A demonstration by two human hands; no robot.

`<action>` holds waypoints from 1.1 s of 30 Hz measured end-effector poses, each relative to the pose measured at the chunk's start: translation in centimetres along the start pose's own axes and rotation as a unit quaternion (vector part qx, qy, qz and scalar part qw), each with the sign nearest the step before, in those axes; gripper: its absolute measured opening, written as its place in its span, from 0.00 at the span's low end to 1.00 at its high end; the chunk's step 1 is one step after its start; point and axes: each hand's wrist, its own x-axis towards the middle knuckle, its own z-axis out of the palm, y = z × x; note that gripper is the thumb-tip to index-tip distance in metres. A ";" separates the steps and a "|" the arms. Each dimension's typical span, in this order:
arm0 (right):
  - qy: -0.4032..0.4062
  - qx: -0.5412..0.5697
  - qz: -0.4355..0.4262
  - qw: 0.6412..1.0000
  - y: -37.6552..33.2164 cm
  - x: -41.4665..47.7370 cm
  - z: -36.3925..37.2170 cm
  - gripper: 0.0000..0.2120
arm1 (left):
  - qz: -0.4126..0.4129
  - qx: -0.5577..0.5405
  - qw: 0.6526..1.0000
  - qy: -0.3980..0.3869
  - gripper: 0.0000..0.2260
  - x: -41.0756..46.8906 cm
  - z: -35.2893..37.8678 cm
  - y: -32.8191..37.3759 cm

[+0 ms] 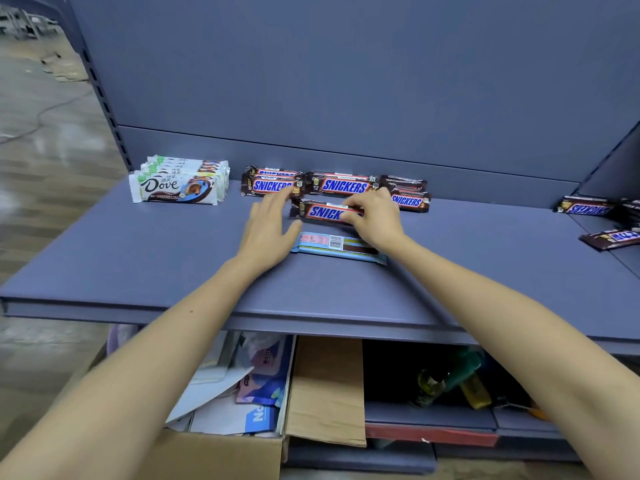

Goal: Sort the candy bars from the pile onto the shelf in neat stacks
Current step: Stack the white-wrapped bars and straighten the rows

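Note:
On the blue shelf (138,258) a brown Snickers bar (320,212) lies in the middle. My right hand (375,216) pinches its right end between thumb and fingers. My left hand (268,233) lies flat beside the bar's left end, fingers straight and reaching toward a Snickers stack (272,183). A second Snickers stack (341,185) and a third one (408,197) stand behind. A light-blue bar (332,244) lies face down just in front of my hands. A neat stack of white Dove bars (176,185) sits at the back left.
More loose Snickers bars (588,207) lie at the shelf's far right. The shelf's back panel (346,81) rises right behind the stacks. Below the shelf stand open cardboard boxes (325,389) with papers and packets.

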 end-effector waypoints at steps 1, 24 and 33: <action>0.003 -0.012 0.013 1.000 0.4 0.3 0.1 0.13 | -0.033 0.010 0.999 -0.009 0.23 -0.3 0.4 -0.4; 0.023 -0.110 0.053 0.992 1.2 6.1 1.5 0.11 | -0.017 0.120 0.992 -0.027 0.12 0.2 1.5 -0.6; 0.008 -0.124 0.045 0.991 1.1 6.5 1.1 0.13 | -0.018 0.122 0.992 -0.027 0.13 0.1 1.3 -0.5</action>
